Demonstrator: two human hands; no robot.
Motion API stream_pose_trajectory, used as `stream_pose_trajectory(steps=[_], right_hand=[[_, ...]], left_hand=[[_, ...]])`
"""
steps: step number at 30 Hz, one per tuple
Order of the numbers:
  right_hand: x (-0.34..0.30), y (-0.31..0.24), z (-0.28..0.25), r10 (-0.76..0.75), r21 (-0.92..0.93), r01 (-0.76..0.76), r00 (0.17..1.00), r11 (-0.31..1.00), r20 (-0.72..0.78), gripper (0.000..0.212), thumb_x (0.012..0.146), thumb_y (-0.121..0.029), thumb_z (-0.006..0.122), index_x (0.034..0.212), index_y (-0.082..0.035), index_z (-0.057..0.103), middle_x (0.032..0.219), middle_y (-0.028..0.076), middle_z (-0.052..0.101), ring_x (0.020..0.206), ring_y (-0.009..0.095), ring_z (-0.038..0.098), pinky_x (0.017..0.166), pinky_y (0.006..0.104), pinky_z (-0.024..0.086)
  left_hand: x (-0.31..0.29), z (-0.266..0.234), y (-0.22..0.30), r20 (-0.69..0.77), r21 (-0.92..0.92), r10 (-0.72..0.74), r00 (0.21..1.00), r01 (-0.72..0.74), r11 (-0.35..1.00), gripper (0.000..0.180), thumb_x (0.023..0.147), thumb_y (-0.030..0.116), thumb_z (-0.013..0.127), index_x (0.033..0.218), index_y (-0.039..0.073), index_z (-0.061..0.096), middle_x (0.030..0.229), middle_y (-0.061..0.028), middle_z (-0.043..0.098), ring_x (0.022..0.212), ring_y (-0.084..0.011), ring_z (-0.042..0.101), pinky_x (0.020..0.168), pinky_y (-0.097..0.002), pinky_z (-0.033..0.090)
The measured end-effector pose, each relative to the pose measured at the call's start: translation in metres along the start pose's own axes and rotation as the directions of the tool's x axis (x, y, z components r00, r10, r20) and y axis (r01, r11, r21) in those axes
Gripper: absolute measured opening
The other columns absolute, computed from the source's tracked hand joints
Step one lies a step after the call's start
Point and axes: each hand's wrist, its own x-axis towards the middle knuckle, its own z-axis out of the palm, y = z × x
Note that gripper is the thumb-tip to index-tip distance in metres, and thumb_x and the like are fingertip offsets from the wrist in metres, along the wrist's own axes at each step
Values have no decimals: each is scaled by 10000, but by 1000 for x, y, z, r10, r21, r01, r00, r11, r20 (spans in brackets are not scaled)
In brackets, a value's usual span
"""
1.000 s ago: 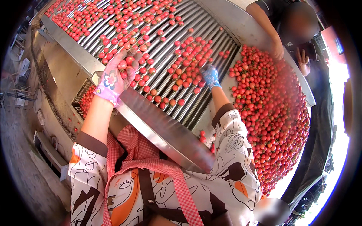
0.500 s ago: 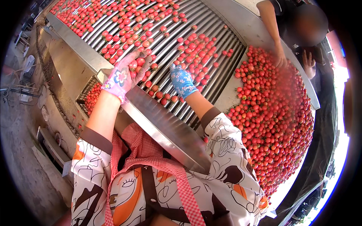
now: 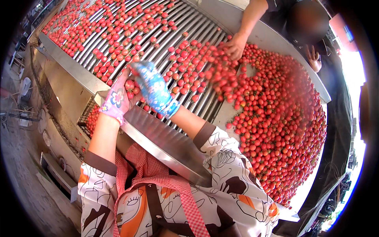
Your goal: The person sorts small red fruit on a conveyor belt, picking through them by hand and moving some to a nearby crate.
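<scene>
A steel roller conveyor [image 3: 189,19] fills the upper left, with loose red tomatoes scattered over its bars. At the right, a broad heap of tomatoes [image 3: 280,146] spreads down to the front and meets the rollers' right edge.

The person's loose white shirt [image 3: 233,173] is printed with black line drawings, one like an eye, plus brown and orange patches; over it sits a red-and-white checked apron [image 3: 144,162].

A co-worker in dark clothes leans in at the upper right, a bare hand [image 3: 236,45] over blurred tomatoes where heap and rollers meet. Near there, at the picture's edge, is a reddish panel [image 3: 341,33] with a bluish patch, too small to read.

A metal chute [image 3: 166,136] slopes in front of the person. Left of it, a dark mesh crate [image 3: 83,120] holds more tomatoes.

The right hand [image 3: 154,89], in a blue glove printed with small white flowers, reaches across to the left hand [image 3: 121,94]; whether its fingertips pinch anything cannot be told. The left hand, in a pink glove with a large flower print, has its grip curled around a few tomatoes [image 3: 130,84] above the conveyor's near edge.
</scene>
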Motion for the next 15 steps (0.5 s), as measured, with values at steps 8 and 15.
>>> stream_pose_trajectory(steps=[8,15], right_hand=[[5,-2,-17,-53,-42,65,968,997,245,633,816,-377,568,1349,-76,407,1361,217,384,1304,430,291,1073,547,194],[-16,39,-14,119,370,-168,981,914,153,528,923,-314,496,1376,-71,377,1405,198,355,1327,335,309,1080,405,256]], left_hand=[[-15,8,-6,92,-58,180,979,-175,983,349,941,379,445,1115,99,558,973,-41,619,838,-140,622,624,-250,552],[-16,24,-5,-5,-383,39,999,-38,923,406,940,386,448,1093,26,556,1064,-103,613,943,-200,617,728,-275,572]])
